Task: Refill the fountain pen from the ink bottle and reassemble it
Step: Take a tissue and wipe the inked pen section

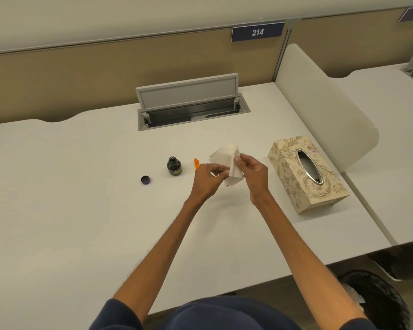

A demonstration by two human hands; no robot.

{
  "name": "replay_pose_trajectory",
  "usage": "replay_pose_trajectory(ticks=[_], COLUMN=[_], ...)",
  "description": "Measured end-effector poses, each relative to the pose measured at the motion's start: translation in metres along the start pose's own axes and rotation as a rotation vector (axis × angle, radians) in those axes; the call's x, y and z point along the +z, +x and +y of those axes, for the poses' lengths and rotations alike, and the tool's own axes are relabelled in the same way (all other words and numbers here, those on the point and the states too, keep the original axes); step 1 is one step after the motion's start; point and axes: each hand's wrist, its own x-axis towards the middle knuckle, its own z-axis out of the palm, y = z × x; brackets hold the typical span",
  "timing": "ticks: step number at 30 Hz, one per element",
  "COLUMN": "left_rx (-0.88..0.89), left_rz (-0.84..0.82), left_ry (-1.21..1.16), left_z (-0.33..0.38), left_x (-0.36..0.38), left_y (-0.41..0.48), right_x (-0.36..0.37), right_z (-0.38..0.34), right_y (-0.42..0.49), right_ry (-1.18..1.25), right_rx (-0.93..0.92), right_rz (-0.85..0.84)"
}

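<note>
Two hands over the desk (81, 198): left hand (206, 178) and right hand (254, 172) each pinch a crumpled tissue (224, 157) held between them. The uncapped ink bottle (174, 166) stands left of the hands, with its cap (145, 180) farther left. An orange pen part (196, 163) lies between bottle and left hand. Tissue box (305, 172) at right.

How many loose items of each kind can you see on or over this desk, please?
ink bottle: 1
bottle cap: 1
orange pen part: 1
tissue: 1
tissue box: 1
Total: 5
</note>
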Motion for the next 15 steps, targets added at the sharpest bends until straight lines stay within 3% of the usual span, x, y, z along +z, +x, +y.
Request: replay_pose_trajectory(ticks=[3, 10, 15], left_rx=[-0.011, 0.005, -0.02], left_rz=[0.008, -0.094, -0.126], left_ry=[-0.003, 0.033, -0.021], left_z=[0.0, -0.006, -0.002], left_x=[-0.001, -0.007, -0.011], left_y=[0.001, 0.006, 0.004], right_x=[-0.002, -0.013, -0.018], right_z=[-0.003, -0.013, -0.014], right_y=[-0.002, 0.006, 0.009], right_ry=[-0.102, -0.267, -0.312], right_rx=[-0.118, -0.187, -0.179], right_rz=[-0.074, -0.272, -0.268])
